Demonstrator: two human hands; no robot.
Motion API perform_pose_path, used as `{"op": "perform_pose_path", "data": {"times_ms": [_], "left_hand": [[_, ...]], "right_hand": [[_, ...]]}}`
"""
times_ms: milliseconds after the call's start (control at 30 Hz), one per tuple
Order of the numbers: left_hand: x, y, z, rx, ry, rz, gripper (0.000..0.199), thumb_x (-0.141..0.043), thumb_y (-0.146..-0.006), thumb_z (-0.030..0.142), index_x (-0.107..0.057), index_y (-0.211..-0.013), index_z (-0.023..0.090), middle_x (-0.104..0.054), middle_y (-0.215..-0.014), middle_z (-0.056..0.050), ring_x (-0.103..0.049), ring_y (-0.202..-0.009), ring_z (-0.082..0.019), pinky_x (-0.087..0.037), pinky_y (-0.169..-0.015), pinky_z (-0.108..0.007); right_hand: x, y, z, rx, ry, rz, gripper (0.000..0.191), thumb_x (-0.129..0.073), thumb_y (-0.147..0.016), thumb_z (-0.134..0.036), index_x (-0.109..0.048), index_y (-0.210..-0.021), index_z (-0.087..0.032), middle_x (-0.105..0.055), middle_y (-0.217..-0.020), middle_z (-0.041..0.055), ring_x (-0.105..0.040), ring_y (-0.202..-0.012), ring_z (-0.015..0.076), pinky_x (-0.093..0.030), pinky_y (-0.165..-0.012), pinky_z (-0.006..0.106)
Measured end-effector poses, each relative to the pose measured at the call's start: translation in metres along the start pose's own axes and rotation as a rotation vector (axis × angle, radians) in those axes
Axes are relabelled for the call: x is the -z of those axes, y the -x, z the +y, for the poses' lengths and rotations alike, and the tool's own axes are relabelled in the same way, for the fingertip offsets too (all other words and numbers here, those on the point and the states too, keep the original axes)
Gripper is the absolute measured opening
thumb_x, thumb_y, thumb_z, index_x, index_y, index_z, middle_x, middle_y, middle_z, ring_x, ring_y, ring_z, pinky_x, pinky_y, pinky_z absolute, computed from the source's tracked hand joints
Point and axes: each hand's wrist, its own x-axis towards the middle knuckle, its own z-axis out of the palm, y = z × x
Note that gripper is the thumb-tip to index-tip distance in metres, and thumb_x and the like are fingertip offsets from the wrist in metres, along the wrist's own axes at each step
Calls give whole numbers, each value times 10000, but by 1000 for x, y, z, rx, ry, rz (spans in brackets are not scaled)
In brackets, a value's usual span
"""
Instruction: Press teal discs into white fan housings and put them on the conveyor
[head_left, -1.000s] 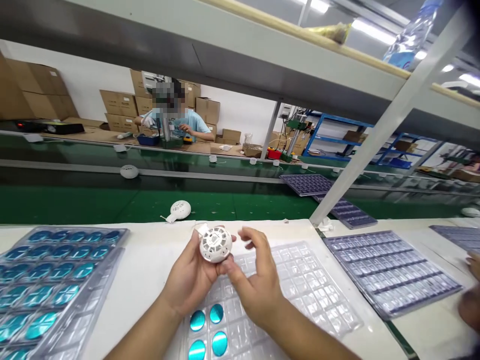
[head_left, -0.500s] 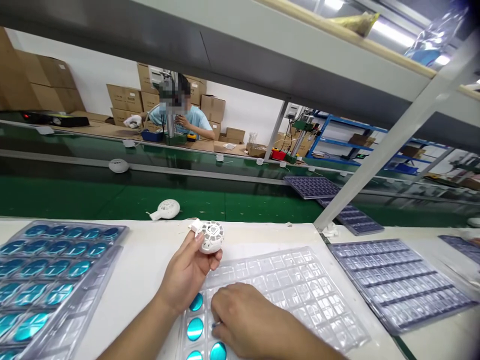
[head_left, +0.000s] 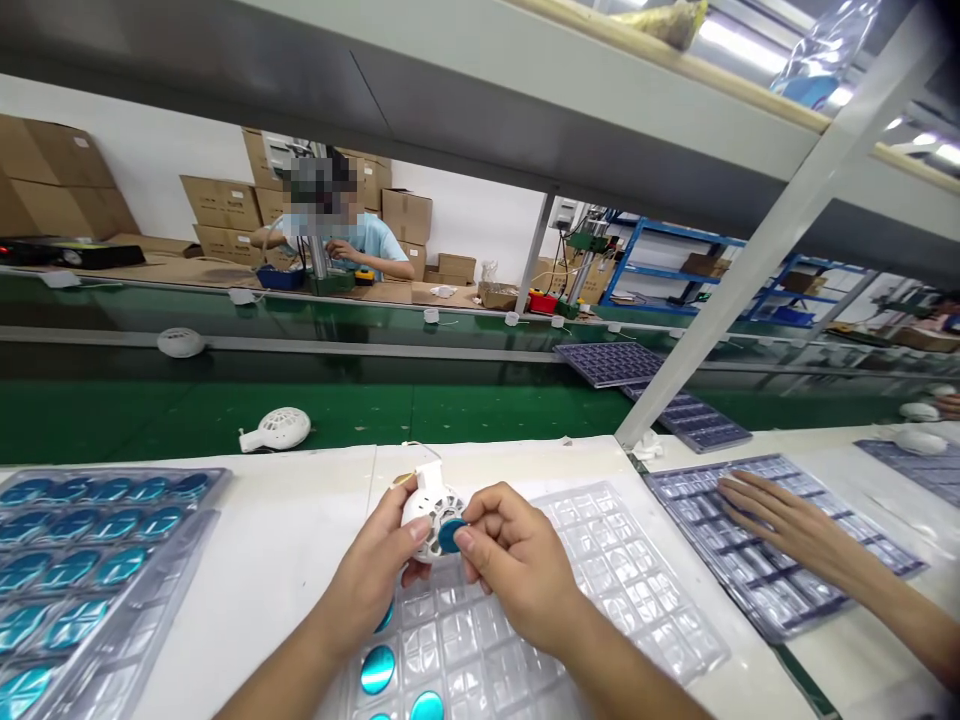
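My left hand (head_left: 367, 572) grips a white round perforated plastic housing (head_left: 429, 515) with a short white stem on top. My right hand (head_left: 517, 565) pinches a shiny teal disc (head_left: 451, 535) against the housing's face. Below my hands lies a clear plastic blister tray (head_left: 600, 570), with several teal discs (head_left: 377, 669) in its near-left pockets. A stacked tray of teal discs (head_left: 97, 560) lies to my left. My wrists and fingers hide part of the housing.
A co-worker's hand (head_left: 780, 515) rests on a stack of dark blister trays (head_left: 840, 560) to my right. A green conveyor belt (head_left: 337, 420) carrying a white housing (head_left: 275, 429) runs beyond the white bench edge. A slanted grey shelf post (head_left: 750, 270) stands at the right.
My right hand has risen from the tray with a teal disc and brought it to the housing. The co-worker's hand has entered at right, and the housing on the belt has moved left.
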Motion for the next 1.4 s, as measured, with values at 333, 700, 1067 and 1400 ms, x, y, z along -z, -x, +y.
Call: {"op": "perform_pose_path", "data": {"times_ms": [333,700,1067,1400], "left_hand": [[3,0,-3,18,-35,-21,636,-644,-836,538,-440,-1351,225,-581,-934,-19,-524,-759,-162,-453,-626,-263],[-12,15,2,-24,101,-107,639,-690,-771,543,-532,-1303,226,-552,-774,-13,-460,-637,-150,-396,-517,-243],[-33,22,16,68,308,92,673,-791,-680,566,-570,-1222,234,-558,-637,32,-432,-508,-102,-355,-450,-194],[-22,-3,8,48,423,138,247,-639,-878,404,-648,-980,179,-664,-722,-19,-525,-512,-111,-514,-470,-222]], "right_hand": [[0,0,-1,45,243,35,61,-582,-897,-227,-525,-877,-223,-491,-579,-87,-442,-530,106,-330,-526,229],[-12,1,0,-32,-366,-280,608,-655,-856,-571,-423,-1317,-248,-551,-959,25,-554,-728,154,-500,-660,285],[-26,5,6,50,-224,-92,515,-672,-851,-504,-511,-1264,-241,-560,-857,8,-506,-688,153,-459,-594,252],[9,-6,2,-64,-2,-52,670,-662,-866,-530,-392,-1429,-289,-670,-991,39,-668,-695,173,-569,-633,318]]}}
